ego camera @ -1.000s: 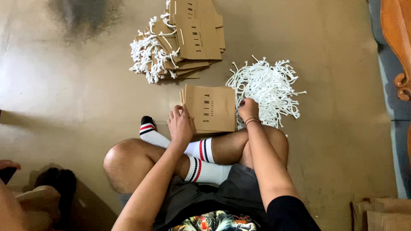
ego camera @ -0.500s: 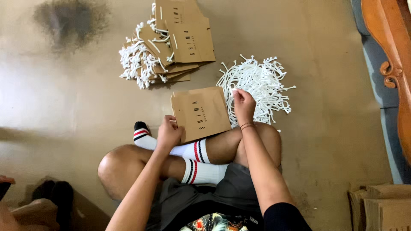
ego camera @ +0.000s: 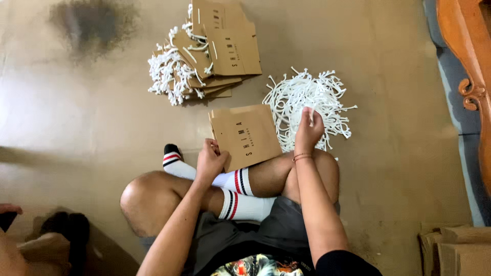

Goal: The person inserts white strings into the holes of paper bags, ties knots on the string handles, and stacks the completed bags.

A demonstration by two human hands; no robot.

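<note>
While the person sits cross-legged on the floor (ego camera: 92,117), the left hand (ego camera: 210,162) has slid back to the near left corner of the flat brown paper bag (ego camera: 245,137), where a second ago it lay on top of the stack. It now grips that corner, thumb over the edge, and the bag rests tilted against the shin just above the striped socks (ego camera: 238,197). The left forearm runs up from the near edge, elbow bent inward.

The right hand (ego camera: 308,130) has lifted off the bag's right edge and moved further right, over the loose heap of white cords (ego camera: 312,105). Its fingertips are pinched on a single cord, wrist cocked and crossing the right knee. So one bag is held and one cord picked, and the two are still apart.

Further off to the left lies the pile of bags with cords fitted (ego camera: 207,53), fanned untidily. A carved wooden furniture piece (ego camera: 468,76) borders the far right.
</note>
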